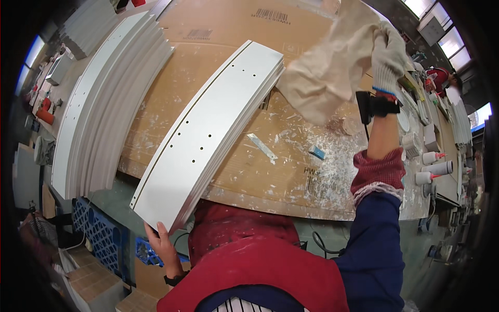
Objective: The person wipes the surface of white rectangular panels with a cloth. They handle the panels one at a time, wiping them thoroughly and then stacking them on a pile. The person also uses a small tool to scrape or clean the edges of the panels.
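Observation:
A short stack of long white panels [208, 122] with small drilled holes and a groove along one edge lies slantwise on the cardboard-covered table. My bare left hand [162, 244] grips its near end, thumb on the edge and the other fingers partly hidden beneath. Out to the far right, my right hand [389, 54] wears a pale knitted glove and is closed on a beige cloth [332, 65]. The cloth hangs loosely over the table beside the panels' far end, slightly blurred.
A taller stack of similar white panels [112, 99] stands at the left. On the cardboard [228, 179] lie white flakes, a metal strip [262, 147] and a small blue block [317, 152]. White bottles with red tips [427, 178] sit at the right. A blue plastic pallet [99, 229] is below left.

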`<state>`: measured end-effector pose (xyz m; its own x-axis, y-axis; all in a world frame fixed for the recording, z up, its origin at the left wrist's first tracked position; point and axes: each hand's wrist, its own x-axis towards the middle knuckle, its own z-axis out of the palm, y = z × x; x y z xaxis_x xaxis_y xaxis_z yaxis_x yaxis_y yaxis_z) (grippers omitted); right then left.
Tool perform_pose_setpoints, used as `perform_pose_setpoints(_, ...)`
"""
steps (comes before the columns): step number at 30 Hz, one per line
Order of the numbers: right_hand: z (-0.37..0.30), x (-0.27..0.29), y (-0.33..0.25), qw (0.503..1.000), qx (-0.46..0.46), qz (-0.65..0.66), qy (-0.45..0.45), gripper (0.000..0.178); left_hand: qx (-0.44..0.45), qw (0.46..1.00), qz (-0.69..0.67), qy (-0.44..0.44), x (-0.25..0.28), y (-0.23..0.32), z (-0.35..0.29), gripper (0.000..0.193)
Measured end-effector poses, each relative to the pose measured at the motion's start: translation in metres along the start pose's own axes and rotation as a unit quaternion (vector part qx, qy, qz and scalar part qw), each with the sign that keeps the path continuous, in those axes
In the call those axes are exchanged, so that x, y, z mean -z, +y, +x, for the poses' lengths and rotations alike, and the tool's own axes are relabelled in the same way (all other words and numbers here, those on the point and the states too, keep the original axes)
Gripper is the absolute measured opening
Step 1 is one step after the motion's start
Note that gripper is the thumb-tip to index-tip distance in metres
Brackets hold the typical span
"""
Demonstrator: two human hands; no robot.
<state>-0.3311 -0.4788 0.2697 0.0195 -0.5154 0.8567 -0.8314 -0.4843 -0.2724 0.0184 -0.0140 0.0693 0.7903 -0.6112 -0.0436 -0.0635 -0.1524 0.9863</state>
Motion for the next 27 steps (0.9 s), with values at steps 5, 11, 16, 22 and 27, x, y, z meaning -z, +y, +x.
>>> perform_pose_setpoints(5, -0.026, -0.020, 0.019, 0.960, 0.068, -0.202, -0.183, 0.043, -0.008, 1.000, -0.013, 0.014, -0.004, 0.000, 0.000, 0.051)
perform_pose_setpoints(11, -0.174, 0.024, -0.018, 0.882, 0.098, -0.031, -0.460, 0.024, -0.024, 1.000, -0.002, 0.020, -0.005, -0.002, -0.002, 0.052)
perform_pose_setpoints(16, -0.223, 0.062, -0.036, 0.841, -0.009, -0.075, -0.536, 0.025, -0.025, 1.000, 0.003, 0.018, 0.000, -0.005, 0.000, 0.053)
perform_pose_setpoints(22, -0.250, 0.064, -0.015, 0.869, -0.086, 0.041, -0.486, 0.026, -0.018, 1.000, 0.006, 0.014, -0.004, -0.002, 0.000, 0.055)
perform_pose_setpoints(27, -0.247, 0.067, -0.024, 0.755, -0.333, 0.304, -0.477, 0.030, -0.013, 0.999, 0.016, 0.026, -0.005, 0.001, 0.000, 0.055)
